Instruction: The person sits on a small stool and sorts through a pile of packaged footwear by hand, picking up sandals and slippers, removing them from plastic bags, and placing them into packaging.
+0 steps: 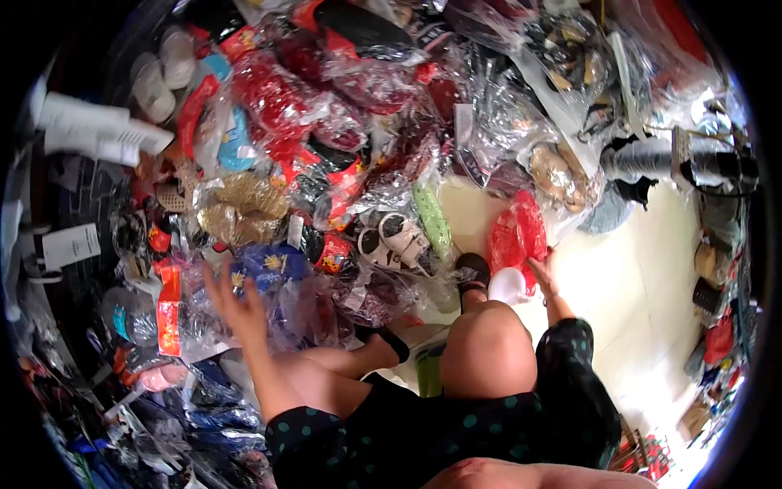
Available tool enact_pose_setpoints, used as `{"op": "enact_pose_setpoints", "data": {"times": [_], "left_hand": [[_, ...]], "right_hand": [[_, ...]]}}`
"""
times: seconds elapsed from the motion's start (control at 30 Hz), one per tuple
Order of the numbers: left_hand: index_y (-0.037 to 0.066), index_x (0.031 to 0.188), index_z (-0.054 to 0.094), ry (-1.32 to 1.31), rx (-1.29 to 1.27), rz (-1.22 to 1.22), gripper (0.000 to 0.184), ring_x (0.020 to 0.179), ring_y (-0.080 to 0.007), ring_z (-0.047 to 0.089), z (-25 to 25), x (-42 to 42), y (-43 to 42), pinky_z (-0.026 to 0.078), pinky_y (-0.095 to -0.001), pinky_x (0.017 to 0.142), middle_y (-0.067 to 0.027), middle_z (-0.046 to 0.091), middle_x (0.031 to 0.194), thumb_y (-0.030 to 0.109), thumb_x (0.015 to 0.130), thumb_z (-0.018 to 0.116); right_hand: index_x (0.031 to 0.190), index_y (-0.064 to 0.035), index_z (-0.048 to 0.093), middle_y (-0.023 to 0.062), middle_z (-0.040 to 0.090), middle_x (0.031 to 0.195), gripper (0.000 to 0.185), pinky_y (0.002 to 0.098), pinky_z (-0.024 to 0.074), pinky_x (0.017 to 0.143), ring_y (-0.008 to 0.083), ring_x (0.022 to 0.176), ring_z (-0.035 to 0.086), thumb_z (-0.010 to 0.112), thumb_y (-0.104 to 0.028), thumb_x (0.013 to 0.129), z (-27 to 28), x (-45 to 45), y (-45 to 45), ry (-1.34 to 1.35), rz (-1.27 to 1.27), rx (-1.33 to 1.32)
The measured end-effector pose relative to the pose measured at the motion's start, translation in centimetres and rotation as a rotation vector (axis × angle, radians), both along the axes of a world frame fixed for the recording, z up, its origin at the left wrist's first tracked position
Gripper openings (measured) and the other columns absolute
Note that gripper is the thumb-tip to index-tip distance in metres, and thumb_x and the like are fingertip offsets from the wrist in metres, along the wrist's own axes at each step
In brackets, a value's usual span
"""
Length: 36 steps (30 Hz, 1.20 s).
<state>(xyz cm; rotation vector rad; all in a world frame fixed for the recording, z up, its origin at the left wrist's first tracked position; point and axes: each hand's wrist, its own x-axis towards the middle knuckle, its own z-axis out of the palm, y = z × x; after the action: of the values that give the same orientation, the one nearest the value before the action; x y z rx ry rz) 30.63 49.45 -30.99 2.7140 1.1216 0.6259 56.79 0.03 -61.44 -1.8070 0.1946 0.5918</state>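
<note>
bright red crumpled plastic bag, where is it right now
In the head view, the bright red crumpled plastic bag is right of centre, beside the right hand and the smooth white object.

Floor (643,269): pale cream tile, glossy, thin seams showing. Strong white glare on it toward lower right; bright light at that edge. Silver pole-like fitting (643,163) at upper right. Dark surface (91,196), brick-like lines, far left.

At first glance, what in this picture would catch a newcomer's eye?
The heap of footwear, much of it wrapped in clear plastic, would probably come first, covering the view's upper and left parts. Next, perhaps, the bright red plastic right of centre, close to the right hand.
</note>
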Motion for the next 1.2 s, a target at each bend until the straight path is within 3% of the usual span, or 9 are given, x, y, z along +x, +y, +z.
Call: {"op": "enact_pose_setpoints", "data": {"times": [0.13, 0.2, 0.43, 0.5, 0.67, 0.8, 0.93, 1.17, 1.2], "left_hand": [[0.007, 0.118, 0.054, -0.064, -0.151, -0.009, 0.038, 0.125, -0.0345, 0.032, 0.5, 0.9, -0.4, 0.025, -0.0408, 0.102, -0.0188, 0.033, 0.136, 0.009, 0.080, 0.057], [0.008, 0.117, 0.055, -0.091, -0.167, -0.007, 0.037, 0.125, -0.0341, 0.032, 0.4, 0.6, -0.4, 0.025, -0.0405, 0.102, -0.0184, 0.033, 0.136, 0.008, 0.079, 0.057], [0.010, 0.112, 0.058, -0.128, -0.210, -0.022, 0.034, 0.125, -0.0341, 0.033, 0.8, -0.3, -0.4, 0.027, -0.0406, 0.101, -0.0176, 0.033, 0.136, 0.007, 0.078, 0.059], [0.009, 0.112, 0.058, -0.144, -0.209, 0.002, 0.035, 0.125, -0.0333, 0.033, 1.2, -0.2, -0.7, 0.027, -0.0393, 0.102, -0.0174, 0.034, 0.136, 0.005, 0.078, 0.058], [0.008, 0.112, 0.058, -0.210, -0.185, -0.010, 0.035, 0.125, -0.0322, 0.035, 1.5, -0.2, -0.3, 0.028, -0.0378, 0.102, -0.0176, 0.036, 0.135, 0.004, 0.078, 0.057], [0.008, 0.111, 0.059, -0.188, -0.203, 0.006, 0.034, 0.125, -0.0322, 0.035, 1.4, -0.5, -0.1, 0.028, -0.0378, 0.102, -0.0182, 0.036, 0.135, 0.004, 0.078, 0.058], [0.009, 0.112, 0.059, -0.162, -0.237, -0.023, 0.034, 0.125, -0.0324, 0.034, 0.5, -2.7, 0.9, 0.028, -0.0400, 0.101, -0.0193, 0.037, 0.135, 0.006, 0.079, 0.060], [0.002, 0.112, 0.058, -0.070, -0.150, -0.057, 0.029, 0.123, -0.0335, 0.036, 0.7, -3.3, 0.6, 0.031, -0.0422, 0.099, -0.0205, 0.035, 0.134, 0.010, 0.084, 0.056], [0.002, 0.112, 0.057, -0.065, -0.153, -0.072, 0.029, 0.123, -0.0333, 0.037, 0.7, -3.1, 0.4, 0.030, -0.0424, 0.099, -0.0207, 0.036, 0.134, 0.011, 0.085, 0.056]], "right_hand": [[0.123, 0.0035, 0.034, 0.0113, 0.052, 0.107, 0.066, 0.0299, 0.0445, 0.082, 0.0187, 0.094, 0.052, 0.066, -0.006, 0.067, 7.2, -0.1, 2.9, 0.272, 0.075, 0.150], [0.128, 0.0025, 0.031, 0.0109, 0.049, 0.116, 0.070, 0.0306, 0.0392, 0.093, 0.0190, 0.107, 0.047, 0.064, -0.006, 0.066, 13.2, 0.5, 6.8, 0.115, 0.273, 0.328], [0.129, 0.0006, 0.033, 0.0205, 0.041, 0.126, 0.079, 0.0395, 0.0307, 0.101, 0.0288, 0.120, 0.037, 0.074, -0.027, 0.067, 34.0, 5.7, 31.5, -0.665, 0.550, 0.401], [0.124, -0.0082, 0.044, 0.0237, 0.042, 0.123, 0.070, 0.0424, 0.0341, 0.095, 0.0360, 0.111, 0.042, 0.073, -0.036, 0.067, 34.6, 6.7, 38.3, -1.337, 0.462, 0.036], [0.129, -0.0217, 0.042, 0.0114, 0.030, 0.139, 0.058, 0.0514, 0.0242, 0.101, 0.0374, 0.127, 0.025, 0.058, -0.045, 0.079, 26.2, 5.9, 49.3, -1.308, 0.997, -0.746], [0.125, -0.0172, 0.048, 0.0135, 0.037, 0.134, 0.051, 0.0485, 0.0250, 0.101, 0.0364, 0.127, 0.028, 0.061, -0.027, 0.076, 23.9, 5.1, 46.7, -1.294, 0.685, -0.053], [0.117, -0.0117, 0.052, 0.0128, 0.047, 0.121, 0.049, 0.0434, 0.0322, 0.094, 0.0333, 0.117, 0.039, 0.064, -0.014, 0.070, 19.7, 5.0, 33.7, -1.353, 0.711, -0.108], [0.128, 0.0024, 0.034, 0.0225, 0.046, 0.122, 0.087, 0.0434, 0.0342, 0.096, 0.0378, 0.112, 0.044, 0.077, -0.034, 0.062, -1.2, -1.3, 5.1, -0.408, 0.233, -0.912], [0.126, 0.0061, 0.031, 0.0229, 0.044, 0.122, 0.091, 0.0394, 0.0383, 0.093, 0.0344, 0.111, 0.046, 0.079, -0.034, 0.060, -1.5, -1.6, 2.6, -0.031, 0.242, -0.672]]}}
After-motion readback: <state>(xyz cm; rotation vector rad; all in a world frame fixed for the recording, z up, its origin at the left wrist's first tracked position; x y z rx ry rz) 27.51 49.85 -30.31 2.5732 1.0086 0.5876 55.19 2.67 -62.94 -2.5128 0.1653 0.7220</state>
